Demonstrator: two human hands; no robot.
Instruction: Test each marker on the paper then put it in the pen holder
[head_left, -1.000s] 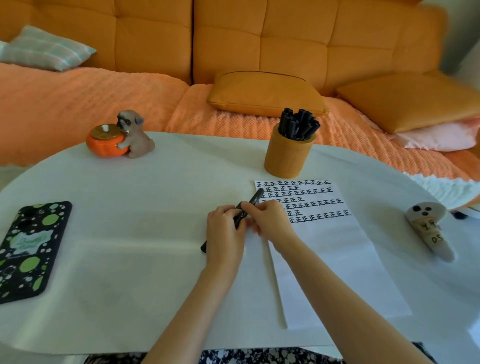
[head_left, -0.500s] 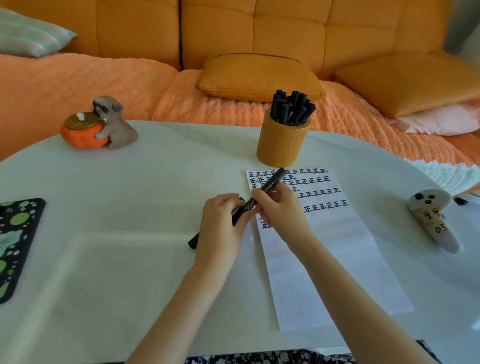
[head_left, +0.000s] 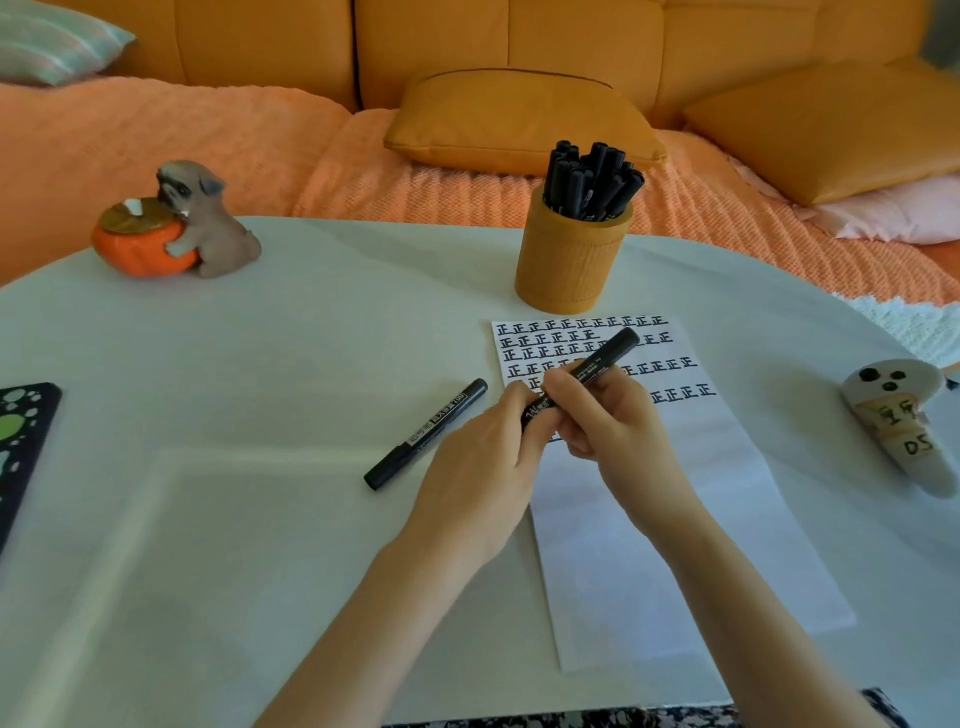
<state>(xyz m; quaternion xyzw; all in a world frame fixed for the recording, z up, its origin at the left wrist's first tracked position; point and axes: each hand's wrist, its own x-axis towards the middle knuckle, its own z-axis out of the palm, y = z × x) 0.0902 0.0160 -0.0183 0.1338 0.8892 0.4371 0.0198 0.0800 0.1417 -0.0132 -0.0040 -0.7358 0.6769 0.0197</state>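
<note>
Where the orange sofa (head_left: 260, 47) fills the back of my view, the white table (head_left: 208, 545) spreads in front of it and carries everything else. On its right half lies the paper (head_left: 691, 530), its far end covered with rows of black test marks and its near part blank. Over the paper's left edge my left hand (head_left: 483, 457) and my right hand (head_left: 608, 421) meet on one black marker (head_left: 605, 358). The left fingers are curled round its lower end and the right thumb and fingers pinch the barrel just above. Its upper end slants away to the right over the written rows. Whether its cap is on I cannot tell. Just beyond the paper's far edge stands the tan pen holder (head_left: 569, 260), upright and packed with black markers (head_left: 589, 179). At the far left sits a pug figurine (head_left: 208, 223) hugging an orange pot, near the right edge a white ghost-shaped figure (head_left: 904, 431), and at the left edge a dark spotted case (head_left: 21, 441). Smallest, a second marker (head_left: 426, 434) lies flat on the table just beside my left hand, off the paper.
</note>
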